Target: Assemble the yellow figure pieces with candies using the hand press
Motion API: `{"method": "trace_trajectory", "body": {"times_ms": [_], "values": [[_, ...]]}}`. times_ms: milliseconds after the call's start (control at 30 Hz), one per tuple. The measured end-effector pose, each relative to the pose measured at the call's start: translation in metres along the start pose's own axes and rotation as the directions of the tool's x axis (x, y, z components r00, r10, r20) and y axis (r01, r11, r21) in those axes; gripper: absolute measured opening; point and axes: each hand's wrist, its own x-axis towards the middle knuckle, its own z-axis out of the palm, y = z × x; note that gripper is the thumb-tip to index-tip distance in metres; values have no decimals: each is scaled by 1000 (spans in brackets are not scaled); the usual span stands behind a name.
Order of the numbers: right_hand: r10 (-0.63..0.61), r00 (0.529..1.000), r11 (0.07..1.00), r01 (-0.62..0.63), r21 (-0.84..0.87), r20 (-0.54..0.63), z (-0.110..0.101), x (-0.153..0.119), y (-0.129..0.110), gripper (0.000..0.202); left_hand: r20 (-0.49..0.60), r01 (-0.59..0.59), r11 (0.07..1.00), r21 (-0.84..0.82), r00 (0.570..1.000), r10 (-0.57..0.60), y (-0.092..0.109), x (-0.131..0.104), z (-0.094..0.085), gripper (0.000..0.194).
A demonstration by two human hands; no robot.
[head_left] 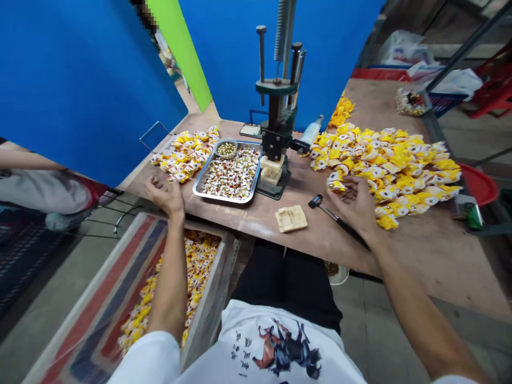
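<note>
A white shirt [236,330] and dark trousers [264,277] are seen nearest the camera. Beside them, a box [224,272] is filled with yellow, red and white bits, partly hidden by the left forearm. On the table [240,218], pieces are heaped in a large right pile [392,160] and a smaller left pile [190,154]; they are bright yellow and white, crumpled-looking, marked with eye-like spots.

At the near left edge of the right pile, a piece [336,182] is reached by the fingertips of the right hand [354,202]; whether it is pinched or only touched cannot be told. The left hand [165,196] is held just before the left pile, its fingers loosely curled and spread from the thumb.

Between the piles, a tray [200,190] of small parts and a green press [274,128] are placed. A block [291,218] is set before the press. The near approach to the right pile is crossed by a hammer [328,210], its handle passing beneath the right wrist.
</note>
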Motion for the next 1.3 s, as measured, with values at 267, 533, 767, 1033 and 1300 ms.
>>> {"method": "trace_trajectory", "body": {"times_ms": [267, 533, 767, 1033, 1300], "values": [[-286, 928, 951, 306, -49, 239, 67, -36, -69, 38, 533, 59, 904, -424, 823, 197, 89, -214, 113, 80], [-404, 856, 912, 404, 69, 324, 104, -52, -76, 71, 409, 159, 847, -507, 910, 74, 81, -197, 144, 64], [-148, 964, 979, 112, 170, 218, 76, -3, -52, 43, 319, 169, 907, -386, 947, -40, 80, -161, 163, 50], [-7, 988, 951, -42, 307, 157, 59, 57, -10, 41, 202, -278, 930, -241, 923, 328, 65, -127, 180, 43], [260, 893, 649, -443, 619, 366, 69, 166, -17, 65, 183, -315, 936, -159, 922, 341, 62, -130, 192, 37]]}}
